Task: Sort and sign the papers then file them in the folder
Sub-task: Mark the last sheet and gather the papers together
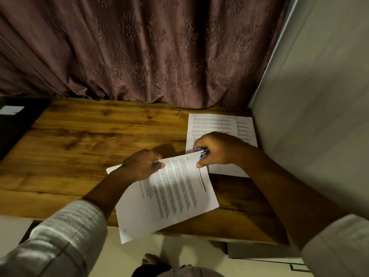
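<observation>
Paperwork update: white printed paper sheet (171,196) is being held over brown wooden desk (79,140), sideways, long axis running left-right, heading end toward right, near corner overhanging desk edge. Far edge is being gripped by left hand (141,164), fingers curled. Heading corner is being pinched by right hand (217,150), blue pen (202,151) being clutched in same fist. White paper stack (215,122) sitting just beyond right hand, so that hand's nearer if sheet's headed there, probably.
</observation>
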